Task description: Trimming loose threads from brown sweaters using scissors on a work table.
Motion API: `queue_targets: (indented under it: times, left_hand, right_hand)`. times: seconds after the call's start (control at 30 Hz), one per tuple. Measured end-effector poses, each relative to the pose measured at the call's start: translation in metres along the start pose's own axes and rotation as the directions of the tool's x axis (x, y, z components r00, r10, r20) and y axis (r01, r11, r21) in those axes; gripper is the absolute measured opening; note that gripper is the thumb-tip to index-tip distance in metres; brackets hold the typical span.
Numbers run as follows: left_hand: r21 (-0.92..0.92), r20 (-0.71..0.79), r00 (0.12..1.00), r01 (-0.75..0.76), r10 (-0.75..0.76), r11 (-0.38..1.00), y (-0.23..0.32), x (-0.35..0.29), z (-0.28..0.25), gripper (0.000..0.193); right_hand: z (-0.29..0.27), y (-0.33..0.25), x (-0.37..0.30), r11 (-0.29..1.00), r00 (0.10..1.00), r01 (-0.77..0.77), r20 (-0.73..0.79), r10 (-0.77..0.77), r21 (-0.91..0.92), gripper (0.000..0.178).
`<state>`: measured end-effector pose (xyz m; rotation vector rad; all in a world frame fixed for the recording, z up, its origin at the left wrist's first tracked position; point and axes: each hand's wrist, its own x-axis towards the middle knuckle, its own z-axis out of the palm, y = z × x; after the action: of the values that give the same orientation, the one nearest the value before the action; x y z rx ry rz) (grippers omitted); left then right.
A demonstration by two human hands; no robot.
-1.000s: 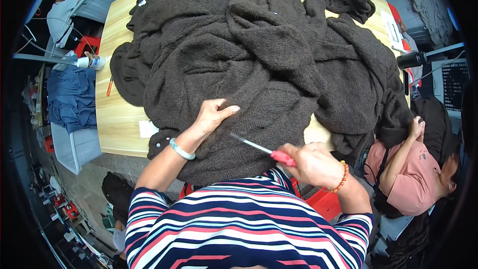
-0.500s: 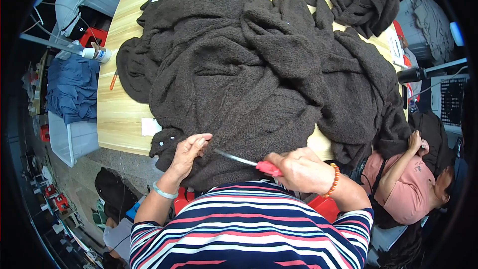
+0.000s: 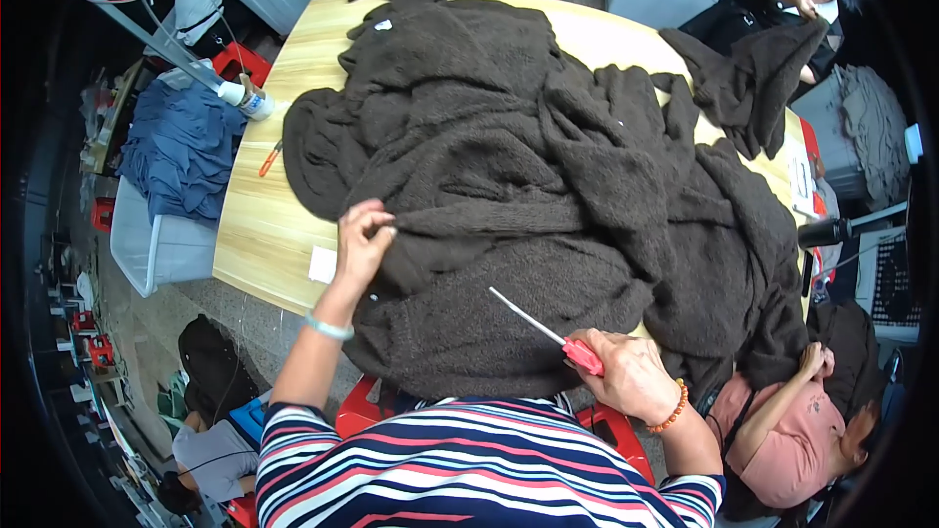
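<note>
A heap of dark brown fuzzy knit garments (image 3: 469, 137) spreads over the table in front of me. My left hand (image 3: 362, 240) is closed in a pinch on a raised fold of the knit garment at its left side. Wrapped in the fingers of my right hand (image 3: 631, 376) is a red-handled tool (image 3: 584, 356) with a long thin metal shaft, like a screwdriver. Its shaft points up and left over the near part of the garment; whether the tip touches the cloth, I cannot tell.
On the light wooden table (image 3: 256, 259) lie a small orange-handled tool (image 3: 270, 158), a white paper piece (image 3: 323, 264) and a white bottle (image 3: 256, 104). Left stands a bin of blue cloth (image 3: 181, 152). A person in pink (image 3: 782, 440) sits at right; another handles dark cloth at far right.
My left hand has moved up and away from me, lifting a garment fold. My right hand has drawn back right and down with the tool. The view has shifted.
</note>
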<state>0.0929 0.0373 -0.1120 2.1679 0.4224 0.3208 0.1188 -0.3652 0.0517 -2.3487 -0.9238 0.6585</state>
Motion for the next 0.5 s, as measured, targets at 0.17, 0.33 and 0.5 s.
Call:
queue_targets:
  times: [0.17,0.33,0.5]
  left_hand:
    - [0.289,0.149,0.950,0.224,-0.275,0.931,-0.077,0.058,0.006,0.019]
    - [-0.322,0.028,0.999,-0.026,0.037,0.946,0.013,0.064,-0.016,0.016]
    - [0.214,-0.308,0.746,-0.551,0.591,0.807,0.145,-0.018,-0.118,0.021]
  right_hand:
    - [0.004,0.000,0.016,0.999,0.999,-0.008,0.035,0.010,-0.037,0.025]
    - [0.008,0.013,0.021,1.000,1.000,0.004,0.030,-0.003,-0.016,0.028]
    - [0.019,0.017,0.043,0.986,0.991,0.133,0.001,-0.134,-0.099,0.018]
